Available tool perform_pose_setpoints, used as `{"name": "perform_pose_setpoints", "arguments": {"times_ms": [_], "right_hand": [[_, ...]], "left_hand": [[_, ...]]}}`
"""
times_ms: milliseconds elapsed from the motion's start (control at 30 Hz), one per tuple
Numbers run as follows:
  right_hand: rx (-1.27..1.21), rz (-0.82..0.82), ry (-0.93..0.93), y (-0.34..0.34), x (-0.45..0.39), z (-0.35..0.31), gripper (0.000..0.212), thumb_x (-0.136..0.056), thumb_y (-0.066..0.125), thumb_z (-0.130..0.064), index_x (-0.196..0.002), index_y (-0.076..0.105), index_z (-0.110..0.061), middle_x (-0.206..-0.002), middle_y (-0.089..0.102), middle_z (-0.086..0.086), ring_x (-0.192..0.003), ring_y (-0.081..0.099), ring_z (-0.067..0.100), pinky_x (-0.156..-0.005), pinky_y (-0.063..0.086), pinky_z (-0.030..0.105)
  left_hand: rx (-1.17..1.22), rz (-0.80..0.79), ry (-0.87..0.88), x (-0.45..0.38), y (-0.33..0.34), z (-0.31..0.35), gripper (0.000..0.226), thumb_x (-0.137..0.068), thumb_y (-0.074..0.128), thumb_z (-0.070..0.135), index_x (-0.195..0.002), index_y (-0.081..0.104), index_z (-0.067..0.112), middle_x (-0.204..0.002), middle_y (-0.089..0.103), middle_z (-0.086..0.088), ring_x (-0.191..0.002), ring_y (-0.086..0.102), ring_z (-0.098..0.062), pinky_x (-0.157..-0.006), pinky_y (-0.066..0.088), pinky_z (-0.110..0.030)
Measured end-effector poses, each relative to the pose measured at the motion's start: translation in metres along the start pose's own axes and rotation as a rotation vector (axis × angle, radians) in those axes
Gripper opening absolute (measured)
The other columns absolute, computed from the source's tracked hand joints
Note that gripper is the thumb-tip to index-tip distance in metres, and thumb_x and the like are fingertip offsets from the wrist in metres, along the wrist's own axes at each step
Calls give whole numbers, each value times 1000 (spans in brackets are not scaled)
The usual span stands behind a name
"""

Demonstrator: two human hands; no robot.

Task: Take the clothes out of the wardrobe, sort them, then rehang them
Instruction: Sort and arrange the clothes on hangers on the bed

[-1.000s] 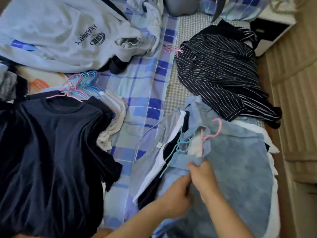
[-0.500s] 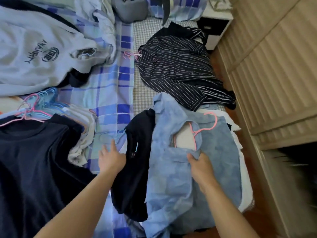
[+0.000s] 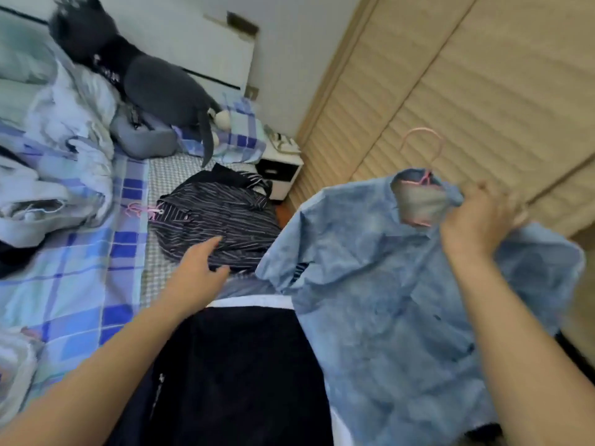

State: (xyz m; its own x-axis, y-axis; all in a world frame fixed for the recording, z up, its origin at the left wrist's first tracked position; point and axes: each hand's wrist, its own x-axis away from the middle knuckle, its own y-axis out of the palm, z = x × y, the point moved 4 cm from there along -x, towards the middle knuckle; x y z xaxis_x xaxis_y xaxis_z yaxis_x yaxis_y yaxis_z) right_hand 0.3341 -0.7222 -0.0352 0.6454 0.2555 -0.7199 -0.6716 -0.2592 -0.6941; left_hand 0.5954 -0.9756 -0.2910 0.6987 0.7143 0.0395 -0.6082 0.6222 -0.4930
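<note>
1. Fingers of the right hand are curling round the collar and shoulder of a light blue denim shirt, gripping the cloth just beside the neck opening; motion blur is hiding exactly how each fingertip is lying.
2. Hanging from that grip, the blue shirt is spreading out in the air above the near edge of the bed, its hem dropping toward the bottom of the view and one short sleeve sticking out to the left.
3. Inside the shirt a pink hanger is sitting, its hook rising above the collar in front of the slatted wardrobe door.
4. Fingers of the left hand are lying loosely apart and holding nothing, the forefinger pointing out over a black shirt with thin white stripes; whether the tips are touching the cloth is not clear.
5. Lying on the checked sheet, the striped shirt is carrying another pink hanger at its collar, on the left.
6. Under both forearms a dark navy garment is lying flat, with a white edge of cloth showing along its far side.
7. Farther out, a blue plaid bedcover is covering the left of the bed, with pale rumpled bedding heaped on it.
8. At the head of the bed a dark grey plush toy is leaning, and a small white bedside cabinet is standing between the bed and the wardrobe.
</note>
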Motion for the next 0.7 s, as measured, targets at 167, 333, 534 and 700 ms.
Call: {"name": "perform_pose_setpoints", "arguments": {"times_ms": [167, 333, 534, 700], "right_hand": [[56, 112, -305, -105, -103, -53, 44, -64, 37, -14, -87, 74, -10, -93, 67, 15, -102, 51, 41, -99, 29, 44], [-130, 140, -534, -153, -131, -121, 36, -62, 35, -16, -75, 69, -15, -86, 69, 16, -93, 61, 40, -91, 37, 42], [-739, -146, -662, -120, -114, -277, 29, -75, 43, -18, -84, 70, -10, -87, 66, 13, -86, 61, 23, -74, 46, 33], [-1130, -638, -712, -11, 26, -401, 53, -87, 60, -9, -138, 51, -9, -140, 51, 15, -131, 47, 28, -111, 33, 32]], "left_hand": [[168, -23, 468, -9, -47, 205, 81, -92, 69, 44, -159, 23, 35, -158, 28, 12, -145, 25, -3, -111, 20, -19], [280, -185, 590, 14, -65, 278, 70, -95, 69, 39, -154, 32, 38, -153, 40, 21, -132, 36, 11, -108, 34, -15], [828, -94, 265, 49, -105, 232, 35, -95, 46, -10, -102, 67, 17, -89, 76, -2, -78, 73, -17, -68, 60, -32], [480, 433, -202, 73, -161, 71, 29, -85, 48, -8, -77, 67, 13, -60, 69, 4, -56, 64, -13, -52, 54, -24]]}}
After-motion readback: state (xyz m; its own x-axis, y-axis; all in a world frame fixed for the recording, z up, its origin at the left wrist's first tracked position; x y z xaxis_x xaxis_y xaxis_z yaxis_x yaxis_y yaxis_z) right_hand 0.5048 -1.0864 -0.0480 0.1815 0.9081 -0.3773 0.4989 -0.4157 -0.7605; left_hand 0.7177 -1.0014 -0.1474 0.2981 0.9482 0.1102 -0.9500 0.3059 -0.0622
